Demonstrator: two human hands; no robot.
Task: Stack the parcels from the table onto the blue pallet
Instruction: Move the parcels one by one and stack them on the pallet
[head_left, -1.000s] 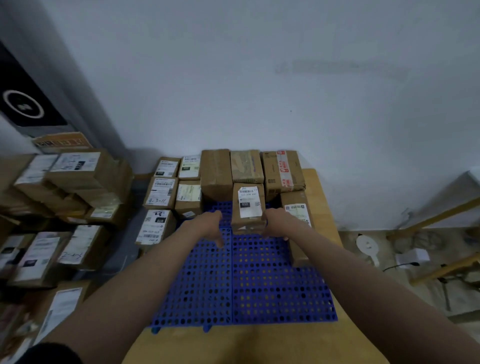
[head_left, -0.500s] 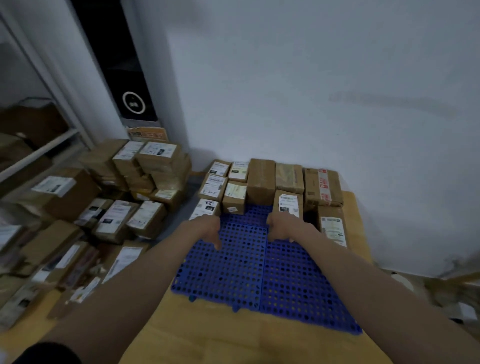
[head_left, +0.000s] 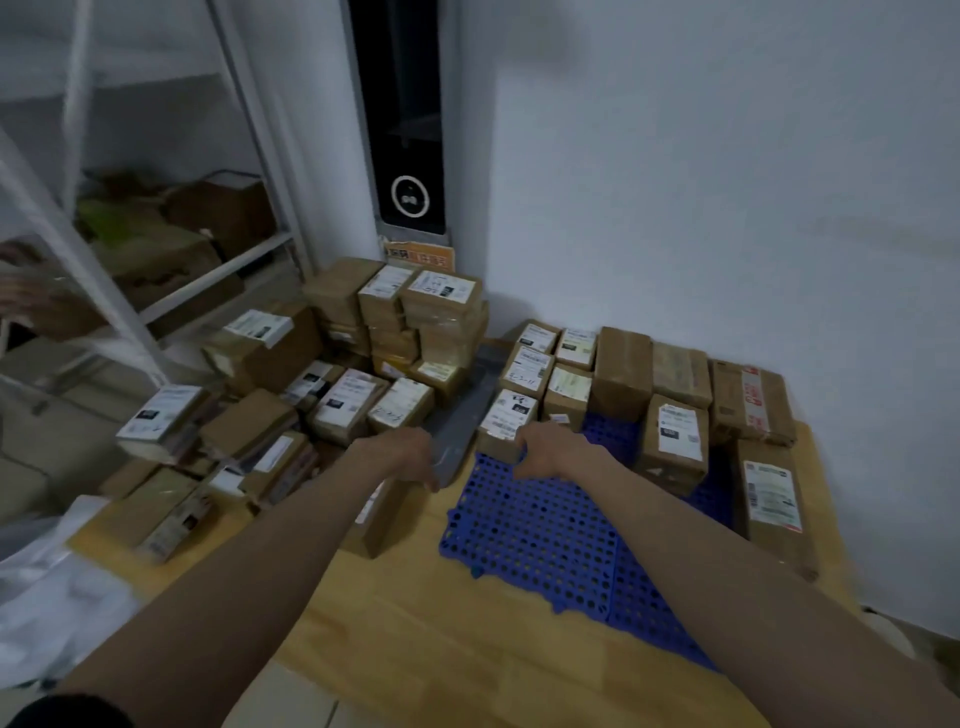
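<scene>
Both hands off the labelled parcel, swung left | left hand over table parcels, fingers loose, empty | right hand empty above blue pallet | boxes likely stiff, light; grip opposite sides

Both hands, left and right, reach out empty over the wooden table; cardboard parcels line the far edge of the blue pallet, more parcels piled left
</scene>
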